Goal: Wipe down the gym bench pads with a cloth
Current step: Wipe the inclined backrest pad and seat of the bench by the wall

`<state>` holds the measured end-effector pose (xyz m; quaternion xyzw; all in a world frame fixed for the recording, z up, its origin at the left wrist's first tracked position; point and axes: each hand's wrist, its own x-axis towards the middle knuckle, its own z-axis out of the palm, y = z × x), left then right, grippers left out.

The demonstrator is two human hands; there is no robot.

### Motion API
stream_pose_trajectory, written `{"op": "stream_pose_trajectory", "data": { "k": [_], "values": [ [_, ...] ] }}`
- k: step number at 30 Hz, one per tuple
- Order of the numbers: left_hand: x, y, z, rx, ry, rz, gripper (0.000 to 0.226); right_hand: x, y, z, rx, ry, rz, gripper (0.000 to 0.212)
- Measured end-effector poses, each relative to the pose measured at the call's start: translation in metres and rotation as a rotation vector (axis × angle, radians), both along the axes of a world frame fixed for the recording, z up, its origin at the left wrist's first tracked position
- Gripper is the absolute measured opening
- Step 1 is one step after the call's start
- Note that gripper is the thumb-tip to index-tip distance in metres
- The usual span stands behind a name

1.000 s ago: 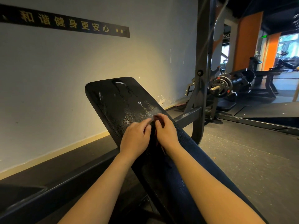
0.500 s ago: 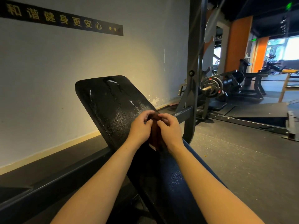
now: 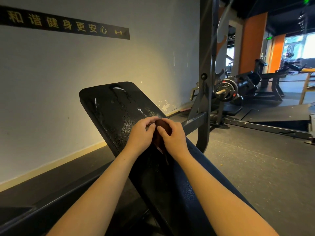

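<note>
The cloth (image 3: 162, 128) is a small, dark reddish-brown wad, bunched up between your two hands above the middle of the inclined bench pad (image 3: 112, 114). A thin tail of it hangs down below your wrists. You cannot tell from this view whether the wad touches the pad surface.

Your left hand (image 3: 140, 135) and right hand (image 3: 173, 137) are drawn close together, thumbs almost meeting. Both grip the cloth: the left pinches its left side with curled fingers, and the right has its thumb laid on the front and its fingers wrapped behind. Both forearms reach in from the lower edge of the view.

The pad is black, textured, and tilted upward away from you, with its rounded top end near the wall (image 3: 85, 68). Its surface is wet, with shiny streaks (image 3: 117, 89) near the top edge and fine droplets across the middle, just beyond your fingers. A dark blue surface (image 3: 189, 188) runs along the pad's right side under your right forearm; what it is cannot be told.

A dark steel upright (image 3: 207, 62) stands just right of the pad, with a crossbar reaching back towards it. Behind the upright a barbell end carries a black weight plate (image 3: 225, 90). The grey wall bears a black sign strip (image 3: 64, 25) with gold Chinese characters. The speckled rubber floor (image 3: 255, 167) extends right, towards an orange column (image 3: 252, 43) and more machines in the distance
</note>
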<state>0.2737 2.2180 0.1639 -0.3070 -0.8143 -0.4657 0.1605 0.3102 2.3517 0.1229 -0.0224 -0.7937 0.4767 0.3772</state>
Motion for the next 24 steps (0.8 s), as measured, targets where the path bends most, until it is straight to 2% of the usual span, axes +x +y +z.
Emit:
{"op": "stream_pose_trajectory", "data": {
  "k": [3, 6, 9, 11, 14, 19, 24],
  "values": [
    [-0.018, -0.017, -0.004, -0.334, 0.321, 0.265, 0.035, -0.008, -0.004, -0.001, -0.006, -0.002, -0.120, 0.048],
    [-0.025, -0.029, -0.014, -0.505, 0.424, 0.441, 0.039, -0.016, -0.014, -0.007, 0.127, 0.009, -0.134, 0.042],
    [-0.025, -0.030, -0.021, -0.559, 0.428, 0.484, 0.041, -0.030, -0.022, -0.016, 0.314, 0.063, -0.047, 0.033],
    [-0.027, -0.030, -0.020, -0.600, 0.421, 0.499, 0.043, -0.041, -0.023, -0.016, 0.366, 0.078, -0.021, 0.032],
    [-0.028, -0.031, -0.020, -0.627, 0.405, 0.499, 0.045, -0.059, -0.014, -0.007, 0.375, 0.035, -0.058, 0.033],
    [-0.023, -0.030, -0.020, -0.625, 0.391, 0.521, 0.048, -0.080, -0.002, 0.013, 0.228, -0.109, -0.153, 0.037],
    [-0.020, -0.030, -0.020, -0.571, 0.369, 0.524, 0.046, -0.055, -0.021, 0.001, 0.359, -0.020, -0.033, 0.033]
  ]
}}
